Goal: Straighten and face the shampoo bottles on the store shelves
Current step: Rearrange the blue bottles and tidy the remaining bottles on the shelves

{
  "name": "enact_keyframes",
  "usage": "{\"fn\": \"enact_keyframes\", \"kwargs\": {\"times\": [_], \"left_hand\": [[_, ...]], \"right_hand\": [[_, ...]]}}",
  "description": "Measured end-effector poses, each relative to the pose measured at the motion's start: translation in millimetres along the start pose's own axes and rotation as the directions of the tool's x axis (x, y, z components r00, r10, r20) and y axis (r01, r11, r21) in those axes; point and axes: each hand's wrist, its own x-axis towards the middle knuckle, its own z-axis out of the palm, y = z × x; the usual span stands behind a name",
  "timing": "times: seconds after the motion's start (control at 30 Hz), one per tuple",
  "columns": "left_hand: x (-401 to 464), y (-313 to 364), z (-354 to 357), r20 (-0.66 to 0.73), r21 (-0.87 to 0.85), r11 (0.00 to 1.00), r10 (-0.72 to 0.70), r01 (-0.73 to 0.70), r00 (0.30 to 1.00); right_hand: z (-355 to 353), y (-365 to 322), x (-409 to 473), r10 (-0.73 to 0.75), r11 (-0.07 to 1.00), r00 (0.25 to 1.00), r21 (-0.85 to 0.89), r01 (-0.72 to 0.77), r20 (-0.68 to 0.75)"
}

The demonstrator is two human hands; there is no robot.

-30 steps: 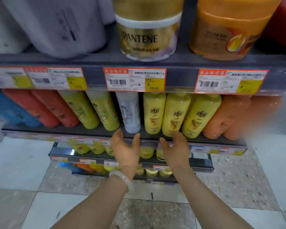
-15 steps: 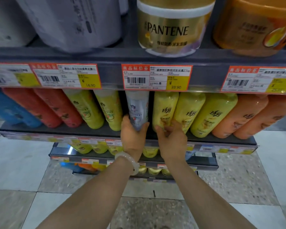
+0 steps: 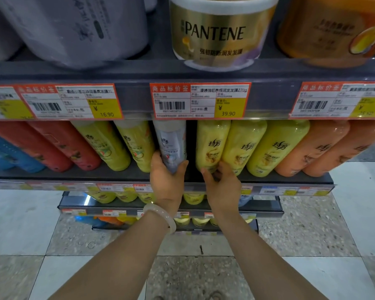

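Fingers (image 3: 155,155) of the left hand (image 3: 167,182) wrap the white bottle (image 3: 171,144) at frame centre; right hand (image 3: 222,185) pinches a yellow bottle (image 3: 210,144); facing looks barely begun.

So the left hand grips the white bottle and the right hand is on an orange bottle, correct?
Not quite. In the head view the left hand does grip the white bottle, but the right hand is on a yellow bottle, the leftmost of the yellow group, not an orange one.
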Motion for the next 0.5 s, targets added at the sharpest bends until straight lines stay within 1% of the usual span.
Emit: {"fn": "enact_keyframes", "kwargs": {"times": [0.13,0.5], "left_hand": [[-2,0,1,-0.010,-0.003,1.000,0.005,-0.005,1.000],[-1,-10,1,0.012,-0.019,1.000,-0.005,0.006,1.000]], "right_hand": [[-1,2,1,0.010,1.000,1.000,0.014,-0.010,0.018],[5,-8,0,0.011,0.997,0.999,-0.083,-0.007,0.048]]}}
